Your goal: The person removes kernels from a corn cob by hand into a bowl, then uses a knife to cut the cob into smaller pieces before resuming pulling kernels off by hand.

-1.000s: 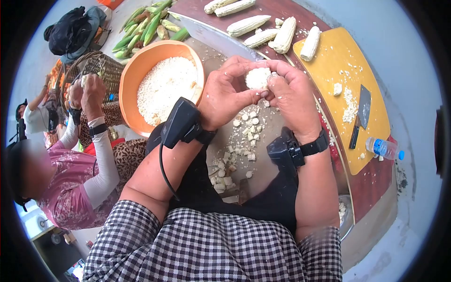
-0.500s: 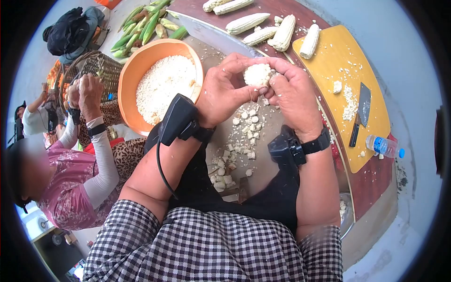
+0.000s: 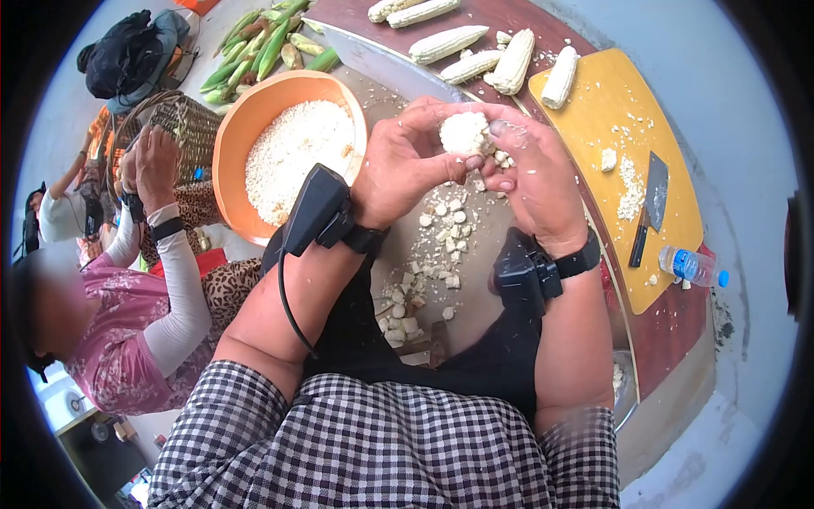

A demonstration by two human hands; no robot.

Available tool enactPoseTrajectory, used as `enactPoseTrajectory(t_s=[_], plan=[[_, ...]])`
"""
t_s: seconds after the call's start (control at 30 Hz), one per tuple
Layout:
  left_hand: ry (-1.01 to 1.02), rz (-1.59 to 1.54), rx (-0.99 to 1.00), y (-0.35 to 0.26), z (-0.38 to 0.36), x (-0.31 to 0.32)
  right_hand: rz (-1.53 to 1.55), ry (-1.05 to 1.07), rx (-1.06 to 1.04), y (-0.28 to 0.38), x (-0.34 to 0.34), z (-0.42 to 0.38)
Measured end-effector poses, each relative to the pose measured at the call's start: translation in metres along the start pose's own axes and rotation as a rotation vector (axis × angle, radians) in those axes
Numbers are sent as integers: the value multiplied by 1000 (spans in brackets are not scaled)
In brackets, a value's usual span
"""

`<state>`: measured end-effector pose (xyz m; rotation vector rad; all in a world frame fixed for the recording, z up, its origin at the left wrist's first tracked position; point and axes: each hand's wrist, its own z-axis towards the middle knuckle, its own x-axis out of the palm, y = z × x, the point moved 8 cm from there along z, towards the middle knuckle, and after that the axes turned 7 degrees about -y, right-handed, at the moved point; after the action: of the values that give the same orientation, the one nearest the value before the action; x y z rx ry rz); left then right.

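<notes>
A short piece of white corn cob [image 3: 464,134] is pinched between the thumb and fingers of my left hand [image 3: 403,161]. My right hand [image 3: 543,174] is beside it, thumb at the cob's right edge and fingers curled beneath. Some loose kernels [image 3: 504,159] lie in those curled right fingers. The far side of the cob and part of the left fingers are hidden. To the left of my hands stands an orange basin [image 3: 227,161] holding a heap of white kernels [image 3: 297,157].
Whole white cobs [image 3: 512,64] lie on the red-brown table [image 3: 373,30]. A yellow cutting board [image 3: 678,187] bears a cleaver [image 3: 655,199]; a water bottle [image 3: 691,265] lies near it. Cob pieces [image 3: 403,318] litter the floor. Green-husked corn [image 3: 271,47] and another person [image 3: 140,322] are at left.
My right thumb has lifted and moved up along the cob's edge, and the right hand has opened slightly, showing loose kernels. My left hand keeps its hold nearly in place.
</notes>
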<state>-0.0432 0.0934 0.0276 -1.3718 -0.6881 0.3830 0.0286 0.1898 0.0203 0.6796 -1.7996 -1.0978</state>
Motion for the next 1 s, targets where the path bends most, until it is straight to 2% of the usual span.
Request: enactPoseTrajectory(t_s=[0.1,0.4,0.5,0.6,0.7,0.8,1.0], plan=[[-2,33,4,0,-1,1,-136,-47,-72,2,-1,-1],[22,32,3,0,2,1,-240,-66,-109,12,5,-3],[22,10,-20,-3,2,3,-223,-74,-84,8,-1,-1],[33,-50,-6,0,3,2,-78,-65,-40,2,-4,1],[56,-77,37,0,3,2,100,47,19,8,5,0],[70,-64,54,0,2,2,-95,-21,-39,5,3,1],[102,46,153,-2,2,2,-168,62,-134,10,8,-1]])
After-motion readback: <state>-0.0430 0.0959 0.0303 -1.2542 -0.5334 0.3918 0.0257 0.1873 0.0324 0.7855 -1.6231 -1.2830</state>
